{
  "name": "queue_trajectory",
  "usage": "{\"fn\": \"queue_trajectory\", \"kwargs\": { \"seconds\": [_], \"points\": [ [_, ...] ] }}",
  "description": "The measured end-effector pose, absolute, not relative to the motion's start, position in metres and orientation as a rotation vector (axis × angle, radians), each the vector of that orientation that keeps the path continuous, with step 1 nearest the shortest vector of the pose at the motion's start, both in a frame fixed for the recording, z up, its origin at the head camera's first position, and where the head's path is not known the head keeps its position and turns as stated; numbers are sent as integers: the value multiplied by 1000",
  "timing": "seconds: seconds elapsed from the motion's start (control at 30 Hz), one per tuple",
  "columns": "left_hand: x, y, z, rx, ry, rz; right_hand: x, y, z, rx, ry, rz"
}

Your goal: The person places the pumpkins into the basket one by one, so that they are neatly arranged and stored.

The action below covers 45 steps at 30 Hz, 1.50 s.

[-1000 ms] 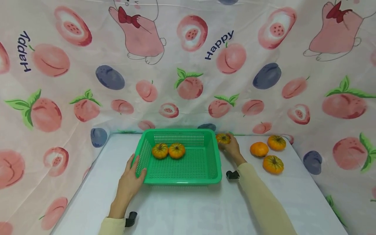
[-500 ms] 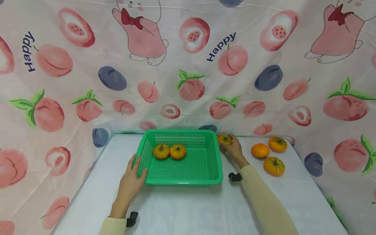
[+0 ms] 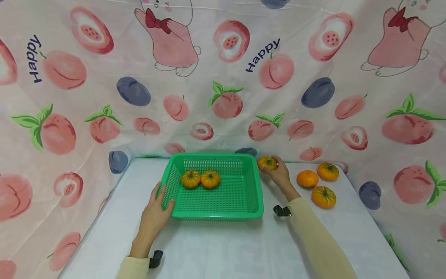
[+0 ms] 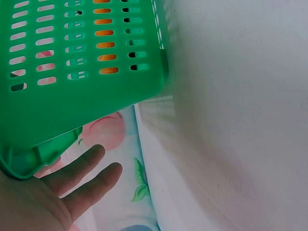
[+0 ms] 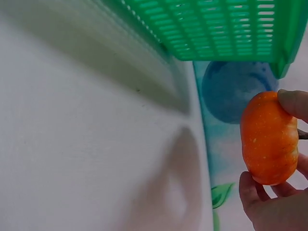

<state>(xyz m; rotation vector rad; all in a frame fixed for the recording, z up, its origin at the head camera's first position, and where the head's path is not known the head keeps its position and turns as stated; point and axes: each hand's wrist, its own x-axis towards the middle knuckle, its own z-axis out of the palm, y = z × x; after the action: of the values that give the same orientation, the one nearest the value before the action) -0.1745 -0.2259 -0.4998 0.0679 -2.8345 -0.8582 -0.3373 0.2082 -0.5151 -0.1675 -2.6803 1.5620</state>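
Note:
A green plastic basket (image 3: pixel 240 193) stands in the middle of the table, with two small pumpkins (image 3: pixel 191 179) side by side in its back left part. My left hand (image 3: pixel 155 217) rests at the basket's left side, near its front corner; in the left wrist view its fingers (image 4: pixel 96 185) are straight and spread next to the rim. Just right of the basket's back right corner, my right hand (image 3: pixel 280 176) pinches another small orange pumpkin (image 5: pixel 269 139) between thumb and fingers. A short stem shows on it in the right wrist view, where it looks held above the table.
Three more small pumpkins (image 3: pixel 324 197) lie close together on the right of the white table (image 3: pixel 223 248). A hanging cloth (image 3: pixel 223 77) printed with fruit and rabbits rises behind the table and along both sides.
My right hand has shifted slightly to the right and away from the basket with the pumpkin in its grip. The left hand and the basket have stayed in place.

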Motion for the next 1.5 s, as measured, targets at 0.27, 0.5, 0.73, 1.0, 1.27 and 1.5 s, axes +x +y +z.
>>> {"fn": "queue_trajectory", "kwargs": {
  "seconds": [0.27, 0.5, 0.73, 1.0, 1.27, 1.5],
  "points": [
    [-175, -226, -501, 91, -2859, -859, -328, 205, -505, -208, -2651, 1632],
    [-175, -226, -501, 87, -2854, -869, -322, 204, -497, -188, -2649, 1648],
    [-175, -226, -501, 85, -2844, -867, -314, 203, -488, -150, -2624, 1675],
    [-175, -225, -501, 79, -2838, -867, -302, 200, -477, -82, -2608, 1674],
    [-175, -226, -501, 80, -2839, -861, -295, 198, -468, 10, -2581, 1682],
    [-175, -225, -503, 73, -2829, -856, -285, 194, -460, 59, -2567, 1708]
  ]
}}
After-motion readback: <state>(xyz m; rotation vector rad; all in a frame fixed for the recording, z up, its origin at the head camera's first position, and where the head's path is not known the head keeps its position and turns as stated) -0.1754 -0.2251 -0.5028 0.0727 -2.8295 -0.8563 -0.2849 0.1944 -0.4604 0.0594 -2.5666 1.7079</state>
